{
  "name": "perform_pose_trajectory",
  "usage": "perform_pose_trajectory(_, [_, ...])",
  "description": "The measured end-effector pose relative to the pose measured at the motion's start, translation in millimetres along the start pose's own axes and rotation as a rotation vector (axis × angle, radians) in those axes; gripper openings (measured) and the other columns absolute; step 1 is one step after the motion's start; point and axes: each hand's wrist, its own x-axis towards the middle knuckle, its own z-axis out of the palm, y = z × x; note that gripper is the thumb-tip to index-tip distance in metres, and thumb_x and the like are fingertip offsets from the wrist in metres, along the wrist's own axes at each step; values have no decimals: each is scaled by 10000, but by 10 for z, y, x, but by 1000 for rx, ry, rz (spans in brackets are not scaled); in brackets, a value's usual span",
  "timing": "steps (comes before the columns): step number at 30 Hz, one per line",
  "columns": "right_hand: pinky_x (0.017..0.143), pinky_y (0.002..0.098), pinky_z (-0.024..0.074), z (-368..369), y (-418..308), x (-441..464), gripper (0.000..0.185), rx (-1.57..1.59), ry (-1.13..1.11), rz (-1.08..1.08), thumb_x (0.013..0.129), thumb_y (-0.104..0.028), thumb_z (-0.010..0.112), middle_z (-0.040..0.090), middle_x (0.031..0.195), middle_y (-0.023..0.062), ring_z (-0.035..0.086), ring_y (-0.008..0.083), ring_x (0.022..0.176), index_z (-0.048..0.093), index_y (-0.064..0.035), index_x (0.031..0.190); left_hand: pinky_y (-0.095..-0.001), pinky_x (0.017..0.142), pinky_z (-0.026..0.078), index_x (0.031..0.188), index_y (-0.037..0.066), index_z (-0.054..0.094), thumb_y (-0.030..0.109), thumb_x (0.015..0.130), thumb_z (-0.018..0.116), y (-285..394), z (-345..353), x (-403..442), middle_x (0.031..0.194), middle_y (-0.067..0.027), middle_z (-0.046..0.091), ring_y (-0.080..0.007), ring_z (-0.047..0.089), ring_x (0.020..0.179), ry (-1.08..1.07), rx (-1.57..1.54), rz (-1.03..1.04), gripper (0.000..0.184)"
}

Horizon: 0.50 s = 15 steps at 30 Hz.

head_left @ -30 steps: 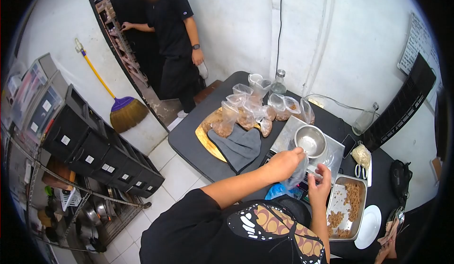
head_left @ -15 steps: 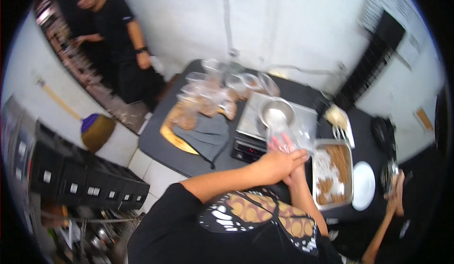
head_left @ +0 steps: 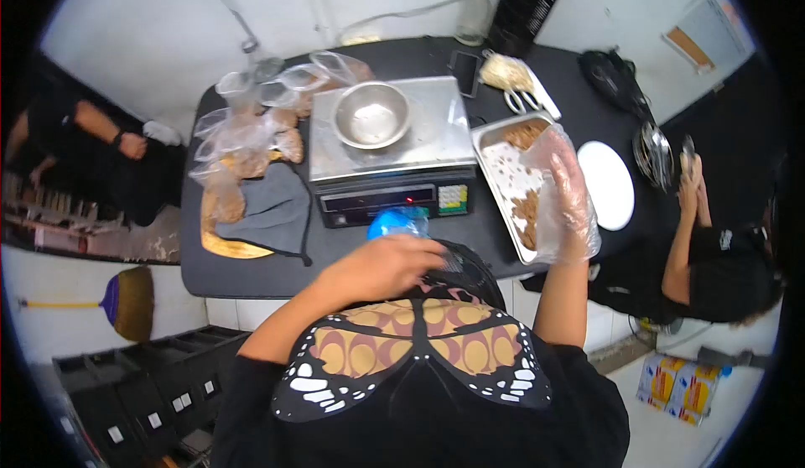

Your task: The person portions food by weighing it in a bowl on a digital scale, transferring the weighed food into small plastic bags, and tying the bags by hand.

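My right hand point(head_left: 570, 195) wears a loose clear plastic glove, its fingers extended over the right edge of a metal tray point(head_left: 495, 187) of brown food. Bare and slightly blurred, my left hand point(head_left: 386, 265) has loosely bent fingers and holds nothing that I can see. Just beyond it lies a blue object in clear plastic point(head_left: 394, 223); contact between them is unclear. A black mesh item point(head_left: 465, 271) is beside the left fingertips. Behind these stands a digital scale point(head_left: 436, 153) with a steel bowl point(head_left: 371, 116) on its plate.
Several filled plastic bags point(head_left: 251, 137) and a grey cloth point(head_left: 272, 208) lie left of the scale. To the right are a white plate point(head_left: 605, 184), scissors point(head_left: 521, 101) and a phone point(head_left: 464, 74). One person point(head_left: 729, 262) works at right; another point(head_left: 92, 149) stands at left.
My hands were together in front of the scale, the left on the plastic-covered right. Now they are apart, the right over the tray and the left nearer my body. The view has shifted.
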Motion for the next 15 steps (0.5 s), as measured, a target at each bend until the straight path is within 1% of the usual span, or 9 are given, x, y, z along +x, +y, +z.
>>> perform_pose_trajectory(2, [1002,322,353,-420,-1,-109,523,-317,85,232,847,-177,596,469,1319,160,466,232,1201,429,8,1307,-377,873,460,1037,42,624,13,718,597,-155,-22,-212,1100,-130,602,-323,571,1009,111,8,-183,322])
perform_pose_trajectory(4, [999,327,359,-673,-8,-223,563,-791,50,349,817,-177,615,474,1312,176,469,251,1203,420,3,1314,-380,883,454,1041,36,624,42,745,627,-255,0,-408,1066,-149,610,-325,572,1013,193,62,-359,296])
perform_pose_trajectory(5, [997,329,362,-761,6,-261,583,-1021,16,410,803,-178,624,476,1309,184,471,260,1204,415,0,1317,-371,883,452,1060,36,614,59,752,638,-328,20,-484,1080,-152,598,-326,565,1024,194,-18,-438,309])
perform_pose_trajectory(6, [1000,327,356,-859,117,-290,633,-964,-54,433,774,-191,649,479,1300,195,469,269,1204,403,-15,1331,-362,883,451,1079,35,604,77,760,648,-391,56,-513,1094,-155,587,-327,559,1036,196,-94,-524,325])
perform_pose_trajectory(8, [1004,323,345,-1018,476,-307,736,-837,-209,466,718,-219,700,485,1282,217,465,288,1202,378,-46,1357,-356,875,453,1130,42,576,107,772,660,-477,131,-452,1155,-175,536,-334,535,1069,230,-112,-506,373])
perform_pose_trajectory(9, [1018,317,338,-953,551,-285,776,-919,-241,483,687,-209,715,473,1305,197,453,297,1217,367,-63,1365,-354,872,453,1155,46,562,122,778,666,-519,151,-428,1185,-185,511,-337,522,1085,253,-117,-503,398])
perform_pose_trajectory(12, [1024,302,336,-638,694,-178,770,-1004,-302,443,685,-201,709,473,1308,175,447,285,1225,369,-51,1360,-352,882,447,1220,82,523,149,786,677,-636,285,-219,1263,-210,422,-349,485,1123,302,-31,-388,465])
perform_pose_trajectory(13, [1028,342,331,-499,588,-162,541,-1016,-332,511,840,-236,400,453,1306,231,416,325,1244,379,-72,1355,-361,908,435,1250,135,509,185,798,681,-613,282,-137,1292,-223,390,-362,468,1140,293,-108,-424,487])
perform_pose_trajectory(15, [983,352,377,-493,1153,-128,506,-1043,-347,478,777,-168,531,513,1206,216,479,315,1163,456,-76,1270,-367,910,434,1224,153,541,227,813,668,-644,328,-36,1291,-223,396,-360,466,1147,265,-143,-450,436])
